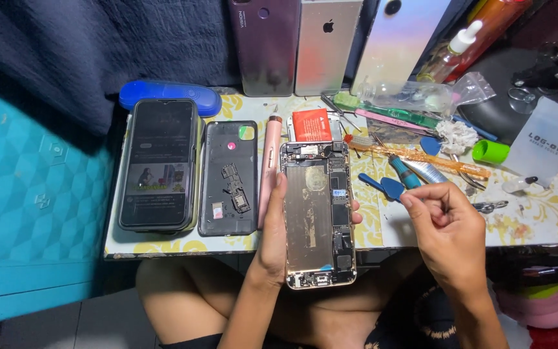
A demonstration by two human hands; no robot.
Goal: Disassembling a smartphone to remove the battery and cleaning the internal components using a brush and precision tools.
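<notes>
The left hand [272, 239] grasps one opened phone chassis [318, 216] at bench [163, 244] centre. At its three o'clock, the right hand [450, 226] is pinched shut, contents unclear. Two phones [159, 165] lie at nine o'clock, three [327, 45] lean at twelve.

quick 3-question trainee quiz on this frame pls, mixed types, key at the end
1. True or false: the left hand holds the opened phone with its inner parts facing up.
2. Multiple choice: what lies directly left of the opened phone on the table?
A. a pink phone frame on edge
B. a green cap
C. a blue case
3. Short answer: what shows in the fingertips of the right hand?

Key
1. True.
2. A. The green cap lies to the right, the blue case at the far left.
3. Nothing that can be made out; the fingers are pinched together, and anything between them is too small to tell.
</notes>
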